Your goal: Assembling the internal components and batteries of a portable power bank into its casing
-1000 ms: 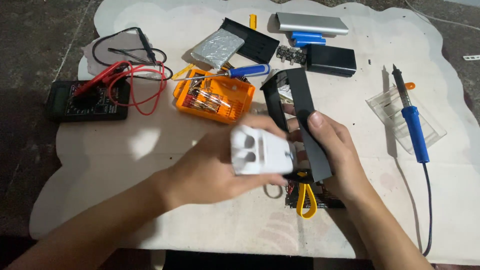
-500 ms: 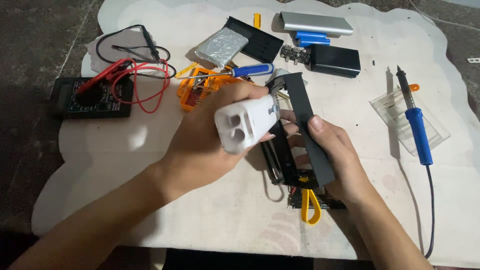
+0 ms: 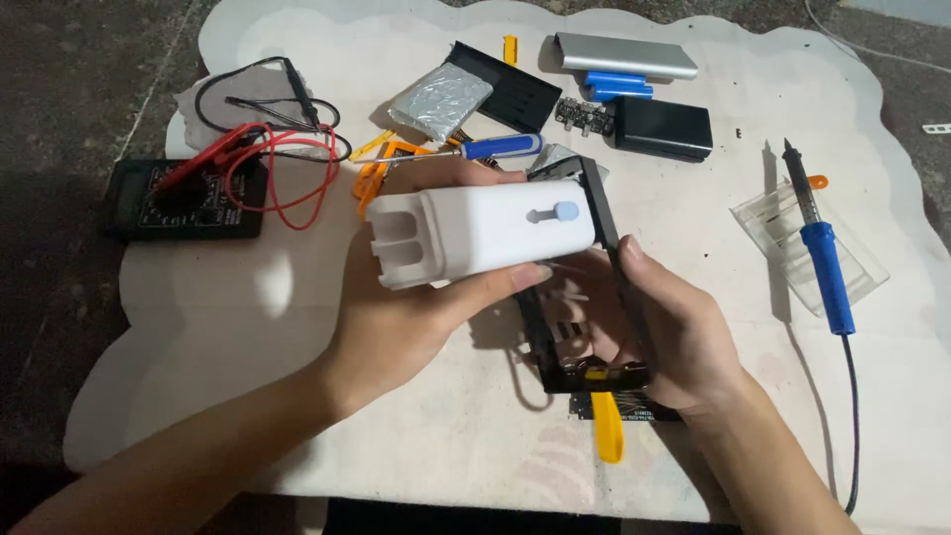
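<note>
In the head view, a white plastic casing (image 3: pixel 482 236) is held above the middle of the white mat (image 3: pixel 297 327), gripped around its body by the left hand (image 3: pixel 416 307), fingers closed over it. A black open frame (image 3: pixel 594 297) is clasped by the right hand (image 3: pixel 674 337), fingers curled around its far rail. Both parts look light, rigid and smooth; the thin frame is judged liable to flex, so it is best taken by its long rails. A blue-handled soldering iron (image 3: pixel 822 267) lies near the right edge, a black multimeter (image 3: pixel 183 198) at the left.
</note>
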